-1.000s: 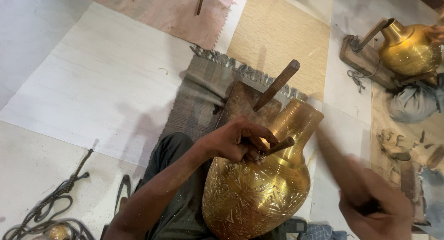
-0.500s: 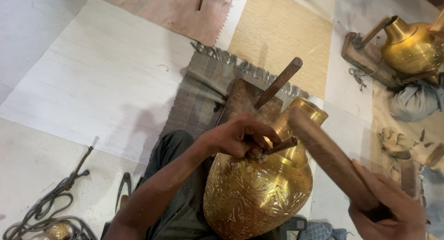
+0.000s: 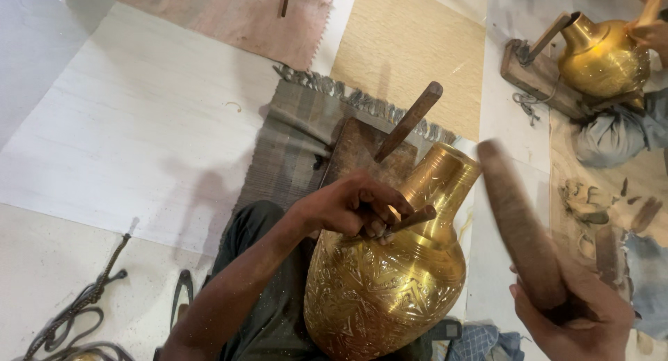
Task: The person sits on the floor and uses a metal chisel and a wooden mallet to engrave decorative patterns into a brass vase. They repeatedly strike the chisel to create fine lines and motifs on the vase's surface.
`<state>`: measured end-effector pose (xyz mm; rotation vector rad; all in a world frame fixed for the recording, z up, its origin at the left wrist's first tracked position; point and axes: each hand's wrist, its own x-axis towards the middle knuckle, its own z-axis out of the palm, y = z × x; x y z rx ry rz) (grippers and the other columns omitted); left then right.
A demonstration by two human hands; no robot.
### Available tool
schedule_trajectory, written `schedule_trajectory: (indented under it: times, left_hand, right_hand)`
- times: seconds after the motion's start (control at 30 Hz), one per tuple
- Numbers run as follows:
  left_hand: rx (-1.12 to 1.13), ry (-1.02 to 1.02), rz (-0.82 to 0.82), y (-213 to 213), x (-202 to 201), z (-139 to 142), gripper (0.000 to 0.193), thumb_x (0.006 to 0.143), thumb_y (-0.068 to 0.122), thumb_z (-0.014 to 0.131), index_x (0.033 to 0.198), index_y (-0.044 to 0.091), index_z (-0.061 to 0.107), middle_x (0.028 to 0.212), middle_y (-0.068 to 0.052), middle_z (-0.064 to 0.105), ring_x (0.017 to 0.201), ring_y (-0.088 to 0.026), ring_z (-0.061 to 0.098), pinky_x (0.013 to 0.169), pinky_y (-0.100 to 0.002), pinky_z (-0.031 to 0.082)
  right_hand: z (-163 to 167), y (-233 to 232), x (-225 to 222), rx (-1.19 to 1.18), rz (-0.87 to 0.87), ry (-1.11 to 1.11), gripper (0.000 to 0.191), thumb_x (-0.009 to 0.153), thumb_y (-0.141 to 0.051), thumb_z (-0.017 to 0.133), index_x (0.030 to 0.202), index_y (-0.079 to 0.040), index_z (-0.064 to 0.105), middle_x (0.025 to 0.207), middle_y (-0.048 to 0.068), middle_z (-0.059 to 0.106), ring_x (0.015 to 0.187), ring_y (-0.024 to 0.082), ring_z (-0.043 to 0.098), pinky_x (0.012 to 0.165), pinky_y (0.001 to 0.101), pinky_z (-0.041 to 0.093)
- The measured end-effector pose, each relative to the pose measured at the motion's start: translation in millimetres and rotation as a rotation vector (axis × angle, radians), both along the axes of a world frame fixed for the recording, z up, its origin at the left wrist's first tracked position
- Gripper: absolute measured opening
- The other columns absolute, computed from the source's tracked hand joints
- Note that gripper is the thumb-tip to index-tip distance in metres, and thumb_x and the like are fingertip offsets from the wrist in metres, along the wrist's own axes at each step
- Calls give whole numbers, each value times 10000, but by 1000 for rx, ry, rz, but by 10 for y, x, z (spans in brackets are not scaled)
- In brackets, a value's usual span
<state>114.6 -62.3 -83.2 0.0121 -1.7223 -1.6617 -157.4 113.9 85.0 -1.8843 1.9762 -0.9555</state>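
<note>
My left fingers (image 3: 372, 215) pinch a thin metal chisel (image 3: 412, 218) against the engraved golden brass vase (image 3: 383, 291); right fingers (image 3: 532, 312) grip a wooden mallet (image 3: 518, 229).

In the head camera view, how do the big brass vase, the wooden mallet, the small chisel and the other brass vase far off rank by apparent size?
1. Engraved brass vase, largest.
2. Wooden mallet in the right hand; blurred and near the camera, so unsure.
3. Far brass vase; distance may shrink it.
4. Chisel in the left hand, smallest.
</note>
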Motion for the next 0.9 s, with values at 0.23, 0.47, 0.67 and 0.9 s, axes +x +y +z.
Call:
schedule_trajectory:
  times: [0.23,0.47,0.67,0.9]
  left_hand:
    - [-71,41,133,54,3,-58,392,848,-124,671,1218,3,697,961,-144,794,744,-121,778,595,-232,657]
    - [-151,54,90,-58,-20,-79,297,933,-89,695,1212,14,705,871,-104,790,656,-90,753,553,-223,649]
    - [-59,4,127,20,34,-62,387,829,-122,679,1201,-12,693,961,-131,793,831,-142,795,647,-260,672]
    - [-151,20,106,-78,12,-63,289,905,-120,720,1165,7,716,923,-119,801,757,-136,807,641,-248,702]
  right_hand:
    - [-43,52,-161,128,17,5,715,726,86,761,1407,-105,655,1222,130,734,1045,199,743,885,314,606]
    - [-59,63,-191,207,60,143,751,686,105,747,1406,-83,650,1334,131,691,1073,188,721,820,305,594]
    - [-19,69,-258,319,-60,145,757,693,106,796,1403,-118,655,1221,126,716,919,216,769,746,326,639]
    - [-61,103,-311,341,-23,300,784,650,49,807,1407,-126,703,1296,120,722,939,181,773,765,324,612]
